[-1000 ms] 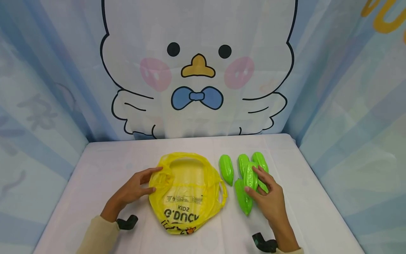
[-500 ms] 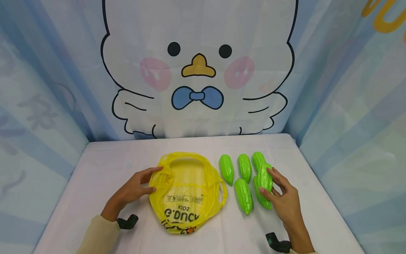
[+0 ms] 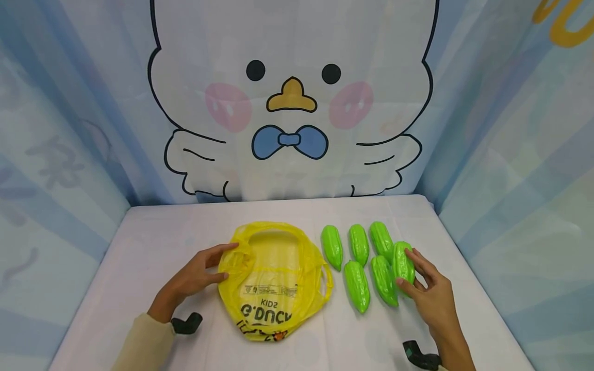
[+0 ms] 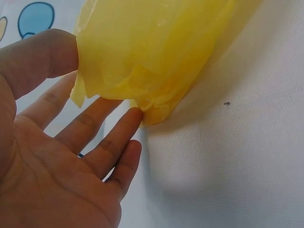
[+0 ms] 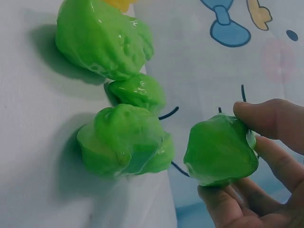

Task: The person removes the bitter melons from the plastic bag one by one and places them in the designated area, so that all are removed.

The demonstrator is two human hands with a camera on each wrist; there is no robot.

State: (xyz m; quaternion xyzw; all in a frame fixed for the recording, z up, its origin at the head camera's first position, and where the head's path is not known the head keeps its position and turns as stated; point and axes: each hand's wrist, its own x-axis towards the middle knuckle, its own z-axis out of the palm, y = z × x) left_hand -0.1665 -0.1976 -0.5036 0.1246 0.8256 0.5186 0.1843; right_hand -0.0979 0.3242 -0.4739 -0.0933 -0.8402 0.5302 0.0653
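At the right of the table, my right hand [image 3: 431, 288] holds a bumpy green cucumber-like toy vegetable [image 3: 402, 263] between thumb and fingers. The right wrist view shows this toy vegetable [image 5: 221, 149] end-on, apart from the others and seemingly off the table. Several similar ones lie in two loose rows beside it, such as one green toy vegetable [image 3: 356, 286] in the front row. My left hand [image 3: 195, 270] holds the left edge of a yellow plastic bag [image 3: 278, 257], which lies with its mouth showing. In the left wrist view, the bag's edge [image 4: 137, 57] hides some fingertips.
A white cloth covers the table [image 3: 153, 232]. Behind it hangs a curtain [image 3: 287, 180] printed with a cartoon duck, and pale blue curtains [image 3: 55, 154] close off the sides. Dark wrist mounts [image 3: 419, 355] sit near both wrists.
My right hand has moved to the right with the green toy vegetable, from above the group to its right side. The left hand and the bag have stayed in place.
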